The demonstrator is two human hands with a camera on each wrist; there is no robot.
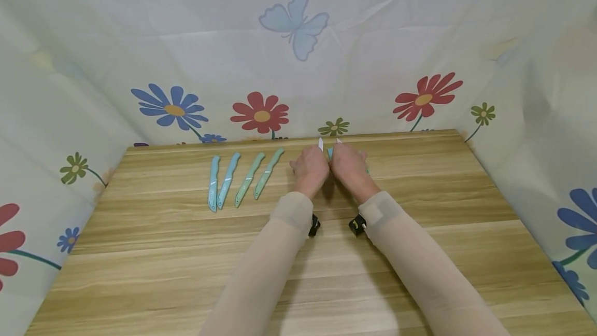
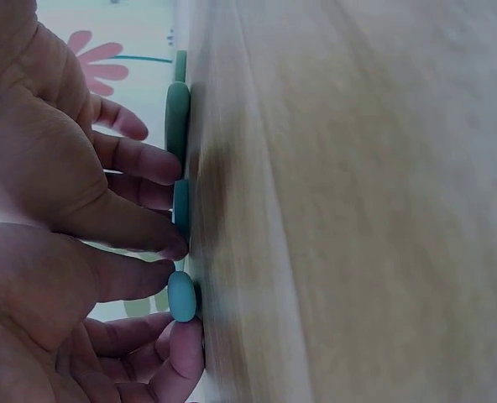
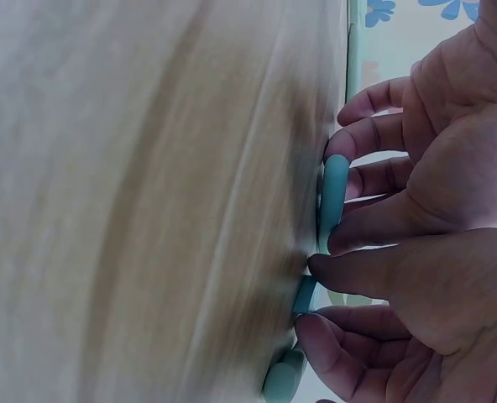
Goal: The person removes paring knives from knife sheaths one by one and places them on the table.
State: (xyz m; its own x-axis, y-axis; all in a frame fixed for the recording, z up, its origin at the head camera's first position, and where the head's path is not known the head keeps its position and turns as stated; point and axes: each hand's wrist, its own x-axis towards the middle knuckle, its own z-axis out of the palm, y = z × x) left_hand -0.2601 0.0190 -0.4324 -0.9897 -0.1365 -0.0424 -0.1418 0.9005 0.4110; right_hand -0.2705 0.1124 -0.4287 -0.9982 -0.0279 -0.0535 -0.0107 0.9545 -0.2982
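Observation:
Both hands are side by side near the table's far edge. My left hand (image 1: 310,166) pinches the light blue handle of a knife (image 2: 181,297) between thumb and fingers, low over the table. A white blade tip (image 1: 321,143) pokes out beyond that hand, pointing away. With thumb and fingertips, my right hand (image 1: 349,165) pinches a blue knife sheath (image 3: 306,294) with a flat, squared end. Next to the right hand is a green knife handle (image 3: 280,382). In the head view the hands hide most of these pieces.
Left of the hands lie two blue knives (image 1: 227,180) and two green knives (image 1: 268,174), in a row on the wooden table (image 1: 186,263). Behind the table hangs a white curtain (image 1: 210,40) with printed flowers and a butterfly.

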